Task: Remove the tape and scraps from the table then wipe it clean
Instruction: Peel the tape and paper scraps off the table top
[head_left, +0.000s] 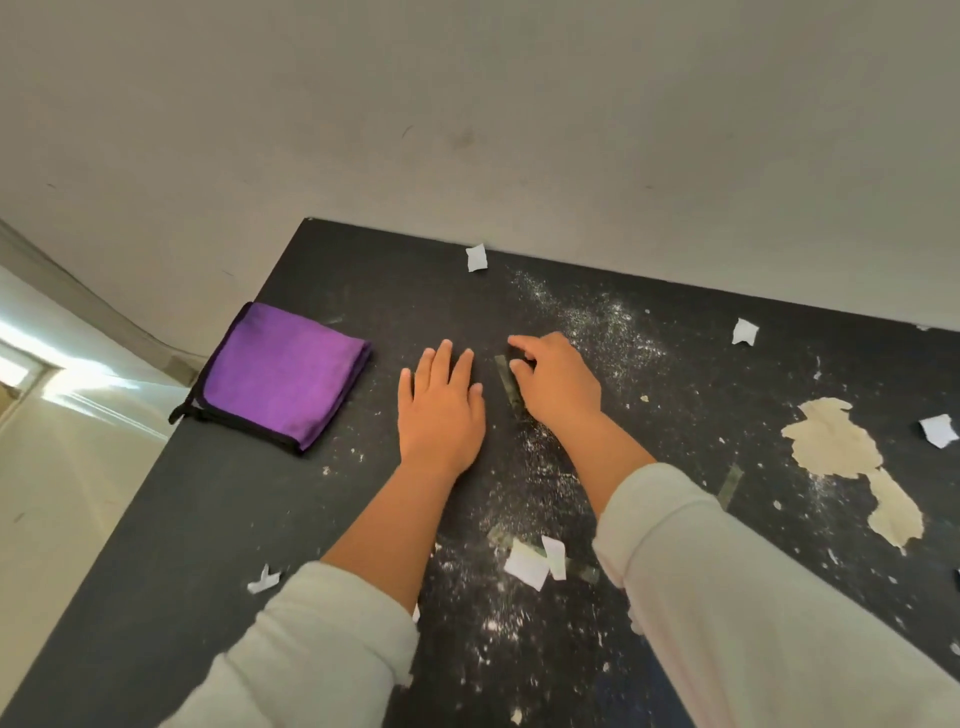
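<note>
A dark table (218, 519) carries white powder, torn paper scraps and strips of clear tape. My left hand (441, 410) lies flat on the table with fingers straight. Just right of it, my right hand (556, 384) has its fingers curled over the top end of a clear tape strip (508, 384) stuck to the table; whether it pinches the tape I cannot tell. A folded purple cloth (280, 374) lies at the table's left edge. Paper scraps (535, 564) sit on another tape strip between my forearms. Another scrap (476, 257) lies by the wall.
A grey wall borders the table's far edge. On the right are a patch of peeled surface (836, 441), a tape strip (729, 486) and more scraps (744, 331) (937, 430). One scrap (263, 579) lies near the left edge, beyond which is pale floor.
</note>
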